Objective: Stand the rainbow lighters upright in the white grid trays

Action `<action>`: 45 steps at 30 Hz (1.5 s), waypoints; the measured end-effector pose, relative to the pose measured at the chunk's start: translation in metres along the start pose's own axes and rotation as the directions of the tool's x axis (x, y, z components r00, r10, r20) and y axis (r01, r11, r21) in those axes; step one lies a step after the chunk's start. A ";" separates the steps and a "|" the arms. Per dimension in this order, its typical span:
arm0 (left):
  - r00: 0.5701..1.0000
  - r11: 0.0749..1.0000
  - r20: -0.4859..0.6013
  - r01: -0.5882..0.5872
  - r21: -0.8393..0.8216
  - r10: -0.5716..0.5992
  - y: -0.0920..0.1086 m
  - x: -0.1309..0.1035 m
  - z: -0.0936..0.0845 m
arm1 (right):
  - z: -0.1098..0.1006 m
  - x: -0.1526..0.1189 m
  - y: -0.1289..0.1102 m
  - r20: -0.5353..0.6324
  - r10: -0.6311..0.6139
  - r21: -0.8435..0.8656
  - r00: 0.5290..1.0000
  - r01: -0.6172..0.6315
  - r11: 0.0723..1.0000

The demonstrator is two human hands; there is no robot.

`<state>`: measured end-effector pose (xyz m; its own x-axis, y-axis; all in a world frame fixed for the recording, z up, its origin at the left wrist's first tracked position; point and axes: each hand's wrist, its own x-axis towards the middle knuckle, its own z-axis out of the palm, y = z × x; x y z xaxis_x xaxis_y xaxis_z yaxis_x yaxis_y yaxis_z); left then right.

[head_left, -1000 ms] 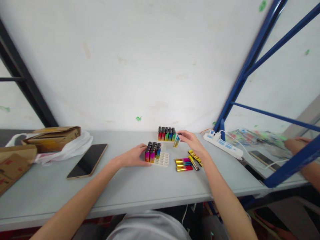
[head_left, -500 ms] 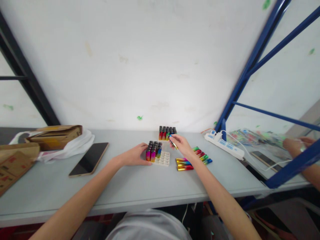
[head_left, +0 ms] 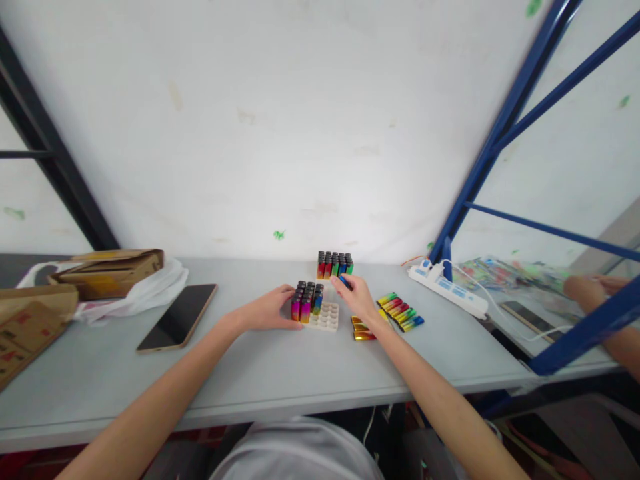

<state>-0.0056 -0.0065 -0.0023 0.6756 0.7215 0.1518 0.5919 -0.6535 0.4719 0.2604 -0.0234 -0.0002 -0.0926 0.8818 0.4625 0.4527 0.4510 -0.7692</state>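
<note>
Grey tabletop (head_left: 300, 373) runs wide in front of me, backed by a white wall (head_left: 300, 120), with a blue steel frame (head_left: 480, 167) rising at my right. Far left sit brown cardboard boxes (head_left: 113, 270) on a white plastic bag (head_left: 145, 293), and a dark phone (head_left: 177, 317) lies flat between them and my work. A white power strip (head_left: 453, 290) lies near the frame's foot, and beyond the frame another person's hand (head_left: 583, 290) shows at the edge.

Near the middle stands a white tray (head_left: 325, 317) with round sockets; its left part is filled with upright rainbow lighters (head_left: 306, 301), its right part bare. My left hand (head_left: 265, 311) rests against the tray's left side, fingers curled to the filled rows, steadying rather than clasping. A second full tray of lighters (head_left: 334, 264) stands behind, close to the wall.

My right hand (head_left: 357, 297) hovers just right of the front tray, fingertips pinched on a single lighter (head_left: 343, 281), which pokes out toward the back tray, tilted, above the bare sockets' far corner. Loose lighters (head_left: 400, 311) lie in a row just right of that hand, and a few more (head_left: 361, 331) lie under my wrist.
</note>
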 end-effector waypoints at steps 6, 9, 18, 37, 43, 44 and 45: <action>1.000 0.999 0.024 0.005 0.037 -0.006 -0.001 0.001 0.001 | 0.004 -0.003 0.002 -0.053 -0.041 -0.066 0.998 0.037 0.997; 1.000 1.000 0.024 0.007 0.028 -0.008 -0.001 0.001 0.000 | 0.003 -0.003 0.001 -0.060 -0.046 -0.069 0.997 0.041 0.997; 1.000 1.000 0.025 0.008 -0.005 -0.008 0.004 -0.001 -0.002 | 0.004 -0.002 0.001 -0.051 -0.049 -0.079 0.997 0.045 0.996; 1.000 1.000 0.003 0.002 0.009 -0.002 0.001 0.000 -0.001 | -0.007 -0.003 -0.005 0.118 -0.094 -0.056 0.989 0.101 0.993; 1.000 1.000 0.011 0.008 0.005 -0.008 0.005 -0.001 -0.002 | -0.018 -0.008 -0.014 0.248 -0.262 -0.254 0.933 0.324 0.911; 1.000 1.000 0.019 0.011 0.009 -0.012 0.005 -0.001 -0.003 | -0.018 -0.009 -0.015 0.276 -0.246 -0.258 0.929 0.318 0.913; 1.000 1.000 0.026 0.016 0.013 -0.017 0.006 -0.001 -0.003 | -0.018 -0.010 -0.016 0.299 -0.226 -0.252 0.927 0.305 0.918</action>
<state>-0.0042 -0.0104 0.0026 0.6767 0.7262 0.1214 0.6085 -0.6445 0.4630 0.2702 -0.0416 0.0157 -0.4535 0.7571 0.4703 0.6113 0.6482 -0.4541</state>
